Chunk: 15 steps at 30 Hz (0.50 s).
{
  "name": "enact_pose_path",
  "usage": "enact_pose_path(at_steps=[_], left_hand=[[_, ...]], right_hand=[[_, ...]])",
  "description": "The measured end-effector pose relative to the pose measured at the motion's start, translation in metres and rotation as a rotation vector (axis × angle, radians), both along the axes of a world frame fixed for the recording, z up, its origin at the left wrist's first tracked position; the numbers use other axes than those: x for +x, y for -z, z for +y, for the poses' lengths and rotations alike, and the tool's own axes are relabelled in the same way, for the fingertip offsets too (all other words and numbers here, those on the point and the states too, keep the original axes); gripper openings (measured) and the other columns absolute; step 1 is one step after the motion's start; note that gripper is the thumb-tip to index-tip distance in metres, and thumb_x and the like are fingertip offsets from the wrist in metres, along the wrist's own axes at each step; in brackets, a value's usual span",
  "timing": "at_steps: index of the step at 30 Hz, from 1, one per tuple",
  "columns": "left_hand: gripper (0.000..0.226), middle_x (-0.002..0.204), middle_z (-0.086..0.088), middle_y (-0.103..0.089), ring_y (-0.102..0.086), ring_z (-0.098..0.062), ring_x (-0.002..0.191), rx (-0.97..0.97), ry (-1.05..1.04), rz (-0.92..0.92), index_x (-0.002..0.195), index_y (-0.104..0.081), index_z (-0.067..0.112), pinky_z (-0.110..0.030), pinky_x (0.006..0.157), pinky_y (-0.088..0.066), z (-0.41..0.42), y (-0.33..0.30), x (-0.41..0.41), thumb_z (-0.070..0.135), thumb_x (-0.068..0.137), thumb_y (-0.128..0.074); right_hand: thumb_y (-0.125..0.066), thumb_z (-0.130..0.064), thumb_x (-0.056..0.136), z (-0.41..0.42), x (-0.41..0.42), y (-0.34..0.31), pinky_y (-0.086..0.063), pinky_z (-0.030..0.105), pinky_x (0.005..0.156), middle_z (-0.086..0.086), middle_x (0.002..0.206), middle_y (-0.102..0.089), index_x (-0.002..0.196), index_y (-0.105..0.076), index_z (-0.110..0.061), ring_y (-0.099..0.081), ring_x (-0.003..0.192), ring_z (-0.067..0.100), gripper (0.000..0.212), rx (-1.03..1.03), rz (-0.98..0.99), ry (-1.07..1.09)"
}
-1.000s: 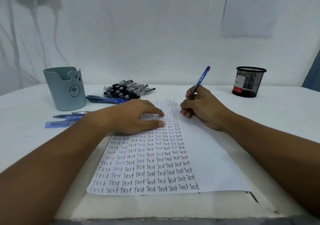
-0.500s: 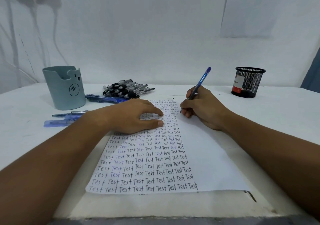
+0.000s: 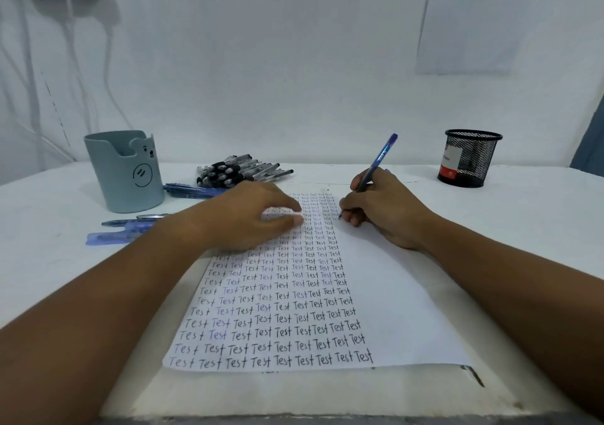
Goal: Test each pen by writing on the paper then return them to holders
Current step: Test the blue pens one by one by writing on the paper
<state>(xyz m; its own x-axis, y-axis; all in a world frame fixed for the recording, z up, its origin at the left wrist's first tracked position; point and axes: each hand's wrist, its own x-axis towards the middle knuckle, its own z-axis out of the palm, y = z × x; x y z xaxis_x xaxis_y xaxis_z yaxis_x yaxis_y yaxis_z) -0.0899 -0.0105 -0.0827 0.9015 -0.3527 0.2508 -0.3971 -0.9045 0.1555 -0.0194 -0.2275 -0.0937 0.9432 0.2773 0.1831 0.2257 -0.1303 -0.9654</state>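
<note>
Pen (image 3: 380, 158) pinched in right hand (image 3: 385, 209) fingers; left hand (image 3: 248, 215) fingers flat on paper (image 3: 376, 294).

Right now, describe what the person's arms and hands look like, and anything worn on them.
Both forearms are bare as far as the picture shows: no sleeves or cuffs come into view. The left hand and the right hand carry no gloves, and no watch, bracelet or ring shows on them. No markings or cables are visible.

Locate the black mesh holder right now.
Head view: the black mesh holder stands upright at the table's far right, near the wall, beyond the right hand and off the paper.
</note>
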Motion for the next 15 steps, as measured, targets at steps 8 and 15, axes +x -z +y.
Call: enact_pose_path(at_steps=[8, 15], left_hand=[[0.022, 0.096, -0.010, -0.067, -0.053, -0.016, 0.078, -0.150, -0.330, -0.366, 0.102, -0.073, 0.008, -0.023, 0.073, -0.039, 0.026, -0.004, 0.009, 0.000, 0.092, -0.055], [0.032, 0.106, -0.011, -0.069, -0.063, -0.025, 0.090, -0.137, -0.452, -0.256, 0.106, -0.074, 0.012, -0.035, 0.084, -0.053, 0.039, -0.001, 0.010, -0.007, 0.089, -0.054]], right_hand=[[-0.057, 0.005, 0.090, 0.000, 0.000, 0.001, -0.039, 0.032, 0.047, 0.017, 0.077, -0.055, 0.088, -0.041, -0.011, -0.054, 0.055, 0.023, 0.023, 0.130, 0.023, 0.042], [-0.039, -0.026, 0.105, 0.010, -0.006, -0.019, -0.056, 0.037, 0.060, 0.011, 0.067, -0.061, 0.078, -0.051, -0.006, -0.060, 0.060, 0.025, 0.036, 0.233, -0.044, 0.018]])
